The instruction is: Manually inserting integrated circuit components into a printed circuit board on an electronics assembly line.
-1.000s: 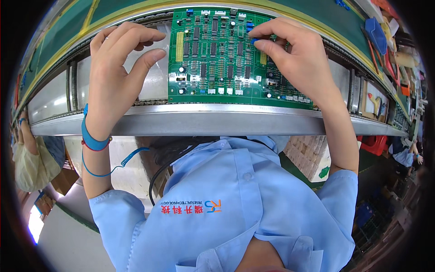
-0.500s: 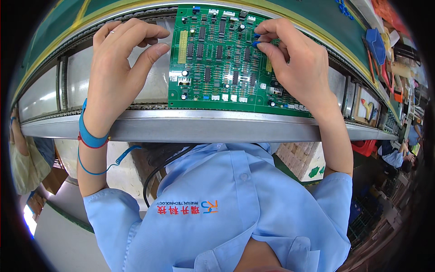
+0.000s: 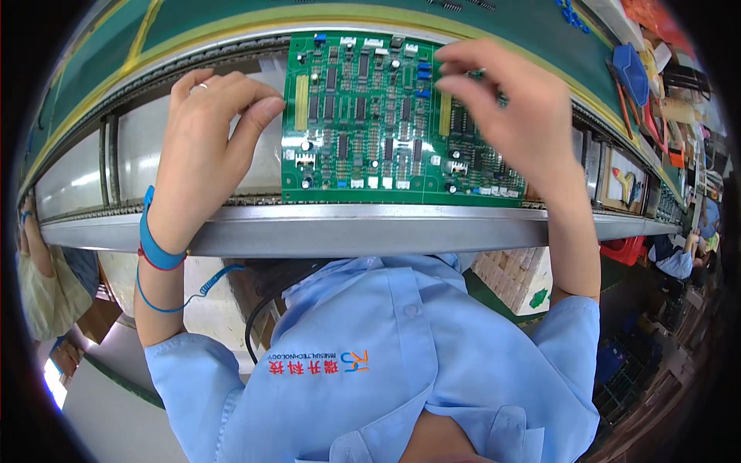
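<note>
A green circuit board [image 3: 374,116] full of small parts lies across the metal rails of the line in front of me. My left hand [image 3: 212,143] is at its left edge, thumb and index tips drawn together with nothing visible between them. I cannot tell whether they touch the board. Over the board's upper right part hovers my right hand [image 3: 513,108], slightly blurred, its thumb and fingers apart with nothing between them. Nearest to those fingertips on the board are small blue components [image 3: 423,94] and a yellow strip connector [image 3: 444,114]. The right hand covers part of the board.
A metal rail [image 3: 386,230] runs along the near side. A blue wrist strap [image 3: 158,243] with a coiled cord [image 3: 216,282] is on my left arm. Beyond the line is a green surface [image 3: 231,23]. A blue bin [image 3: 631,75] stands far right; other people are at both sides.
My right fingers have come away from the blue components and parted. The left thumb and index have drawn together. The board and rails sit lower in the picture.
</note>
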{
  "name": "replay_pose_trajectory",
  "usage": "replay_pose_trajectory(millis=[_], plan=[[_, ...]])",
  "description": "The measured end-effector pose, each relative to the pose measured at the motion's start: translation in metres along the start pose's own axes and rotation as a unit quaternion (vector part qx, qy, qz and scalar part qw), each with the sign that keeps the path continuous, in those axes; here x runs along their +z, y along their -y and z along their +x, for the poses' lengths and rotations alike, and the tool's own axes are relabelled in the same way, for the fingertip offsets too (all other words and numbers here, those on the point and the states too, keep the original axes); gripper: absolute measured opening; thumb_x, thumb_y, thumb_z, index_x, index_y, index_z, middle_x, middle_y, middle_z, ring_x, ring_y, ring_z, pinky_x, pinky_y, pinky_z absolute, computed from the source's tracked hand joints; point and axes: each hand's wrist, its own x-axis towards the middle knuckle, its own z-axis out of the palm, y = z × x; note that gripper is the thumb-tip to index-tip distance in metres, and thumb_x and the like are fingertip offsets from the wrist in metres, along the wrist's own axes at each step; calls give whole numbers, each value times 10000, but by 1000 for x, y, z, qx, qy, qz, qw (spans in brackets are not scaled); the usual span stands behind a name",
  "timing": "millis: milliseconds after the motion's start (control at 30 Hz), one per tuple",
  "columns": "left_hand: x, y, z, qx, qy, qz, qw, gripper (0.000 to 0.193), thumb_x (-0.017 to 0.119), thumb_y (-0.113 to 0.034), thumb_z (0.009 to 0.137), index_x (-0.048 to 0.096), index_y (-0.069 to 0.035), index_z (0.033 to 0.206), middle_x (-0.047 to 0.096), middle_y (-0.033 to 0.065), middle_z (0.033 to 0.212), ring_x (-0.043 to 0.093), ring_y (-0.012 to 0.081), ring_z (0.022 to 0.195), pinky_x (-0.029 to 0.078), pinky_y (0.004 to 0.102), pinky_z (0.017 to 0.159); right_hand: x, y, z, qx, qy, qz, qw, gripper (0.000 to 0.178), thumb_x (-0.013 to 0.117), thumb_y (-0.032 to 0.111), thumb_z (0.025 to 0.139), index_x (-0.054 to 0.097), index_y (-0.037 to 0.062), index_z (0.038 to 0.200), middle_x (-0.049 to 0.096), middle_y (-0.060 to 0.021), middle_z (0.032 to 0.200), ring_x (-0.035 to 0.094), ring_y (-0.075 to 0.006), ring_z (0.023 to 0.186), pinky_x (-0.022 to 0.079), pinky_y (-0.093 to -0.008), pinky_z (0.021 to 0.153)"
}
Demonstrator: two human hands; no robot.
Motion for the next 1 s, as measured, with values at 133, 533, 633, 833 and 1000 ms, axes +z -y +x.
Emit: replay_pose_trajectory(millis=[133,533,633,833,1000], plan=[[-2,-8,10,4,24,-19,1000,122,608,-137,897,666,-40,850,638,78,778,600,266,782,368,435,970,-23,-27,21,110,16,10,994,138,694,99,840,691,57,972,684,-18,833,562,-81,623,443,-230,580],[40,-66,61,192,81,-55,976,139,683,-137,804,650,-32,889,602,95,803,605,272,816,367,458,991,-2,-20,73,164,75,-93,979,142,600,141,859,677,22,868,632,-149,914,622,-352,896,494,-424,789],[42,-67,67,227,99,-30,968,170,690,-150,797,650,-32,914,601,92,822,602,270,823,370,464,994,-6,-9,82,196,124,-97,968,153,612,154,851,676,15,862,633,-150,917,628,-351,896,500,-429,785],[25,-54,61,201,142,-74,966,247,709,-104,764,650,-43,996,617,85,871,601,267,865,363,480,1002,0,-12,85,167,120,-148,967,212,611,171,817,653,-33,776,628,-186,848,649,-362,830,525,-436,736],[18,-34,49,153,132,-65,977,247,704,-64,753,645,-29,990,603,95,842,580,281,813,359,486,986,-44,-4,64,236,19,-122,964,175,632,183,805,671,15,776,644,-163,807,660,-346,822,531,-407,725]])
